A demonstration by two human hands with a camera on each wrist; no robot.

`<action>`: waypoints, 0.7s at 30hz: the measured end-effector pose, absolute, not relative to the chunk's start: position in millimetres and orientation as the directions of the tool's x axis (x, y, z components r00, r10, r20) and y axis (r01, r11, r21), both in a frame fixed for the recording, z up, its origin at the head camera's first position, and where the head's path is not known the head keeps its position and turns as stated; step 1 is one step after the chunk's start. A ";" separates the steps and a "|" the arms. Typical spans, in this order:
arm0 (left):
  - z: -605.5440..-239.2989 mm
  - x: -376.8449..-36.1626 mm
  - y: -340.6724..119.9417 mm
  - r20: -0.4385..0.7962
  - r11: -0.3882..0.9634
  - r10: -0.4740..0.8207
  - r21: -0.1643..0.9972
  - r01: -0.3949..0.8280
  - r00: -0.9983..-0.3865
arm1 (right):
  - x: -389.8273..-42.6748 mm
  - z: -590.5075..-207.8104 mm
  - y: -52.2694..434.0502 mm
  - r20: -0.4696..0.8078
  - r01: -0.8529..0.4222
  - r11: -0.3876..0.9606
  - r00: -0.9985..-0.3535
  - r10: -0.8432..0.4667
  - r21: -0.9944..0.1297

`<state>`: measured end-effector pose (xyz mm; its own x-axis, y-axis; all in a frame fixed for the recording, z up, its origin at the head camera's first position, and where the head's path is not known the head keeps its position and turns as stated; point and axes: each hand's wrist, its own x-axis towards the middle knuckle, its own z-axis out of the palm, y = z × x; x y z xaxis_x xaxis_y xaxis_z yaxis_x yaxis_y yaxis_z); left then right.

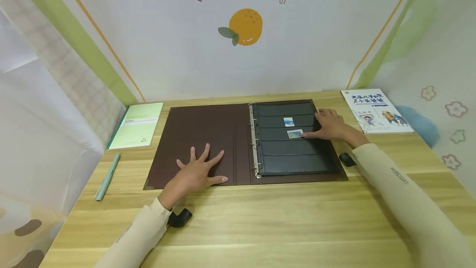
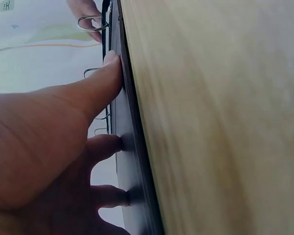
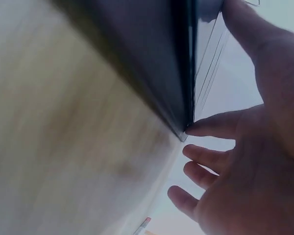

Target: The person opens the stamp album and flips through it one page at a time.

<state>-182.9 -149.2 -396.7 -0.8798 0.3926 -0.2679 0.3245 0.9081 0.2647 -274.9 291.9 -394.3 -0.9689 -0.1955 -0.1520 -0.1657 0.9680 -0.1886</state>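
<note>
A dark brown ring-binder stamp album (image 1: pixel 202 123) lies open flat on the table. My left hand (image 1: pixel 197 171) rests on its left inside cover, fingers spread and fingertips down on it. On the right side, a black stock page (image 1: pixel 286 162) with horizontal strips sits on the metal rings (image 1: pixel 254 139). One small blue-and-white stamp (image 1: pixel 289 122) is in an upper strip, and a green-blue stamp (image 1: pixel 295 133) lies just below it. The thumb of my right hand (image 1: pixel 331 126) touches that lower stamp's right end. Its index finger (image 3: pixel 213 126) reaches the page's outer edge, while the other fingers extend past it.
Left of the album are a pale green notebook (image 1: pixel 137 125) and a light green pen (image 1: pixel 108 177). A white picture book (image 1: pixel 375 111) lies at the back right. Behind the table (image 1: pixel 260 226) hangs a white cloth (image 1: pixel 178 53) printed with oranges.
</note>
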 end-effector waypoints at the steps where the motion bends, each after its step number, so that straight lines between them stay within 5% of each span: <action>1: -396.2 -182.6 -149.7 -0.264 0.907 0.393 0.266 0.325 -0.881 | -275.4 -393.4 290.8 -0.145 -0.166 0.967 -0.970 -0.195 -0.192; 21: -397.2 -179.2 -148.0 -0.281 0.918 0.376 0.245 0.313 -0.883 | -272.9 -387.3 283.5 -0.169 -0.115 0.963 -0.973 -0.159 -0.245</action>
